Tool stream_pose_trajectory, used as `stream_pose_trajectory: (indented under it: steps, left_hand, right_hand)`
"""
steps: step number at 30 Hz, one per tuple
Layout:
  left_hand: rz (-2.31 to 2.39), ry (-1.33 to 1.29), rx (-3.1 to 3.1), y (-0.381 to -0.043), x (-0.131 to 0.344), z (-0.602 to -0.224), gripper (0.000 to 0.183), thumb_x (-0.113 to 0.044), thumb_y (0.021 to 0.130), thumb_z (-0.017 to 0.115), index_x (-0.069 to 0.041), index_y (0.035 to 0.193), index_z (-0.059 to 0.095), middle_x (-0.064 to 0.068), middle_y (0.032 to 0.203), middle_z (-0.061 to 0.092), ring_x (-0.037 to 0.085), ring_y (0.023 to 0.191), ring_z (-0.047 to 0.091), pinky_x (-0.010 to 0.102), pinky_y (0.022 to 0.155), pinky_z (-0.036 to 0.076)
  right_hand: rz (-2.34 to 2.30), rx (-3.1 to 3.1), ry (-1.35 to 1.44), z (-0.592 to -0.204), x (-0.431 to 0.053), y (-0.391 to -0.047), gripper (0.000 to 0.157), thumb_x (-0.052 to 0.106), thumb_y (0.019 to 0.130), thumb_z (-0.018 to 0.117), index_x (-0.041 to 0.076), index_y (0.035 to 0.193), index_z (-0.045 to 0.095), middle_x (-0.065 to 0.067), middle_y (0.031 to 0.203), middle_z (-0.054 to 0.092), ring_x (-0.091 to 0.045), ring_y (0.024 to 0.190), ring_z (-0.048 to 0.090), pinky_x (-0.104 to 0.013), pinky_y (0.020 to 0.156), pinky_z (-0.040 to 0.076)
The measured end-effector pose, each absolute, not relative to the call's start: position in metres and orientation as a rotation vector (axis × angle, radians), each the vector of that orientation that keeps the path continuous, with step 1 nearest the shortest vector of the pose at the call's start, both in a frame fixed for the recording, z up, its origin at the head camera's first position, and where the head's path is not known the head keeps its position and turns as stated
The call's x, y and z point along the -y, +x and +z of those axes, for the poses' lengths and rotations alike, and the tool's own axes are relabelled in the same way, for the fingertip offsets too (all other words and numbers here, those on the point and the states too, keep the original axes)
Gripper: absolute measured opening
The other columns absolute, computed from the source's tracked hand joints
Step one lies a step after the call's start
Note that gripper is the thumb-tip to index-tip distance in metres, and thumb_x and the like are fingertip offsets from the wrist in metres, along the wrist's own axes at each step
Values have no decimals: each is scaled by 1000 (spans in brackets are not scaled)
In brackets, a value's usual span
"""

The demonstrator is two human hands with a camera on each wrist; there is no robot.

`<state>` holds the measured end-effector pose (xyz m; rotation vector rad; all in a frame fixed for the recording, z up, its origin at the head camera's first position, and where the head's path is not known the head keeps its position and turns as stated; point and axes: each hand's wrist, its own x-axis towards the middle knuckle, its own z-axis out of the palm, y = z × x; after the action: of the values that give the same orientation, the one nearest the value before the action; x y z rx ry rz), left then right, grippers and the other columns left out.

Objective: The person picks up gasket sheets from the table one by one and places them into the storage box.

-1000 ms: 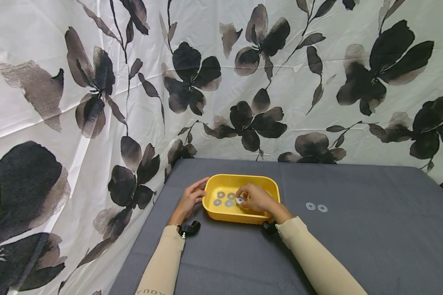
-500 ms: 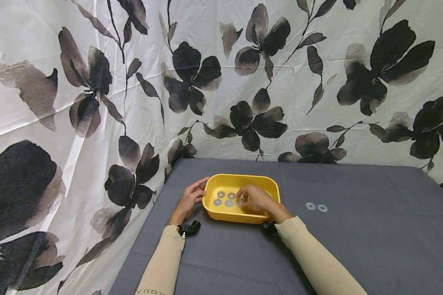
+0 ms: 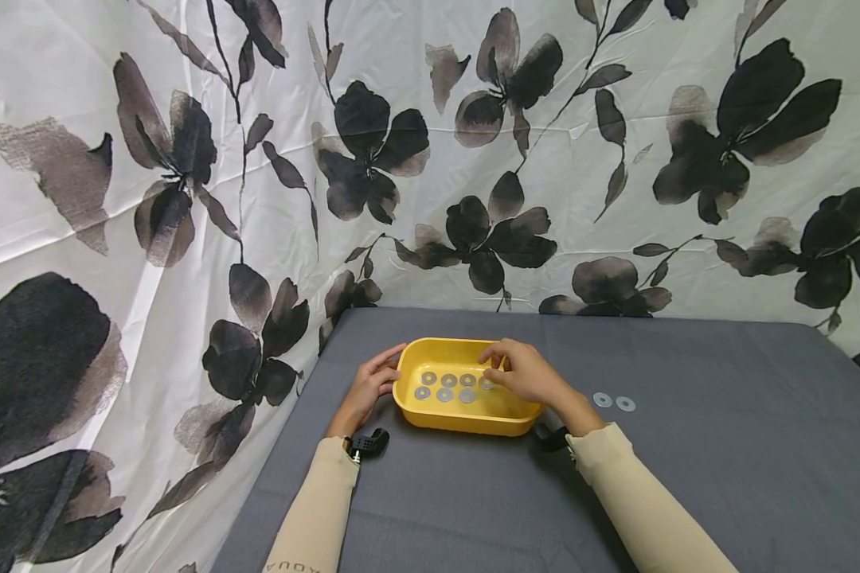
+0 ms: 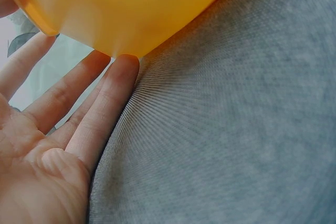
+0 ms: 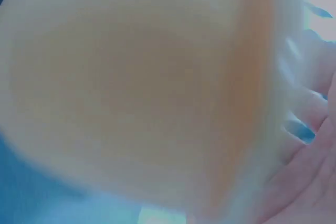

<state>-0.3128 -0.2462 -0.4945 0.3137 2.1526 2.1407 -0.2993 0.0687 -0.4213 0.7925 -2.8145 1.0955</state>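
Observation:
In the head view a yellow plastic tub [image 3: 444, 419] stands on the table, several flat metal washers [image 3: 444, 395] lying in rows on its floor. My left hand [image 3: 361, 394] touches the tub's left end; the left wrist view has its fingers [image 4: 100, 114] straight, tips against the yellow wall. Over the tub's right half is my right hand [image 3: 530, 374], fingers loosely bent, nothing seen between them. Its thumb tip overlaps the rightmost washer in the back row. The right wrist view is blurred, with the tub [image 5: 131, 77] filling most of it and the hand at the right edge.
Two more washers [image 3: 613, 402] lie side by side on the grey tablecloth [image 3: 724, 430], right of the tub. A white curtain with dark flowers [image 3: 487, 159] hangs behind and left of the table. Each wrist carries a black camera [image 3: 370, 442].
The right hand has let go of a washer in the front row and moved right and up. Washers it covered now show. The left hand and the tub have stayed put.

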Motion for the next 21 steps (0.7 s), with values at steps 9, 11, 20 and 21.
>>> stream_pose_trajectory:
  steps: [9, 11, 20, 21]
  left_hand:
    - [2099, 332, -2097, -303, 246, -475, 52, -1, 95, 49, -11, 146, 42, 23, 140, 51, 43, 127, 50, 47, 94, 52]
    - [2106, 339, -2096, -301, 245, -472, 52, -1, 95, 49, -10, 145, 43, 24, 139, 51, 44, 126, 49, 48, 94, 51]
    - [2111, 356, -2098, -299, 246, -472, 52, -1, 95, 49, -9, 146, 42, 25, 139, 51, 46, 125, 49, 51, 95, 50]
    - [2107, 359, -2101, -299, 246, -472, 52, -1, 95, 49, -9, 146, 42, 25, 139, 50, 46, 126, 49, 51, 95, 49]
  right_hand:
    - [1143, 2782, 656, -411, -132, -292, 17, 19, 91, 65, 16, 107, 68, -2, 83, 60, -19, 71, 54, -27, 58, 46]
    - [1118, 2801, 596, -411, -149, -293, 18, 20, 91, 65, 16, 108, 68, -2, 84, 61, -19, 72, 54, -27, 59, 46]
    - [993, 2868, 454, -409, -204, -297, 29, 34, 93, 62, 13, 112, 65, -6, 87, 62, -19, 73, 56, -29, 62, 46]
    - [978, 2878, 463, -410, -207, -298, 28, 33, 93, 62, 12, 112, 65, -6, 87, 63, -19, 72, 56, -29, 62, 46]
